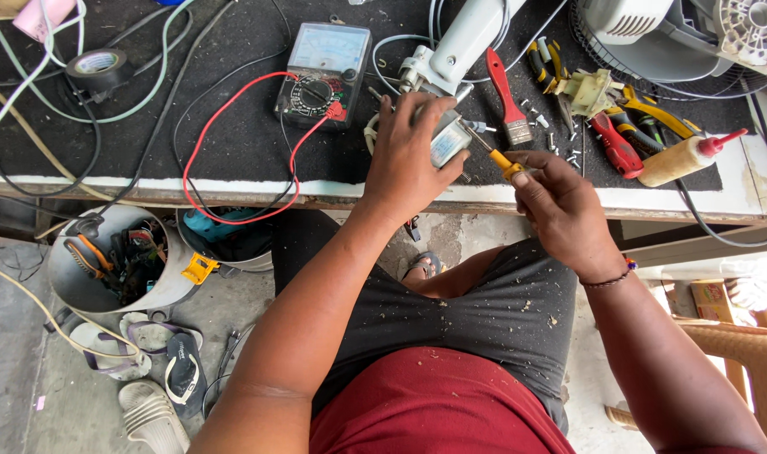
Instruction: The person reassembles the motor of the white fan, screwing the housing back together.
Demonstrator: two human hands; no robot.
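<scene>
While the left hand (413, 155) clamps down over a small metal motor block (449, 141) at the near edge of the workbench (232, 134), the right hand (560, 206) pinches a yellow-handled screwdriver (503, 160), fingers closed tight around the grip, the tip angled up into the block's right side. Just beyond the left hand's knuckles, the white fan neck (459, 46) runs away toward the top, apparently joined to the piece being worked. Loose screws (560, 143) lie scattered just past the screwdriver hand, so some fasteners look to be out already; judging by that, the housing is partly opened, and the tool is engaged on another one, though whether it is going in or coming out cannot be told. Further out from the right hand sit a red-handled brush (505, 92), pliers with red and yellow grips (623, 139) and a glue bottle with a red cap (686, 157). Off to the far side of the left hand, an analog multimeter (324, 71) rests with its red lead (207, 143) looping off the edge. Below the bench, a metal bucket of tools (81, 277) waits.
</scene>
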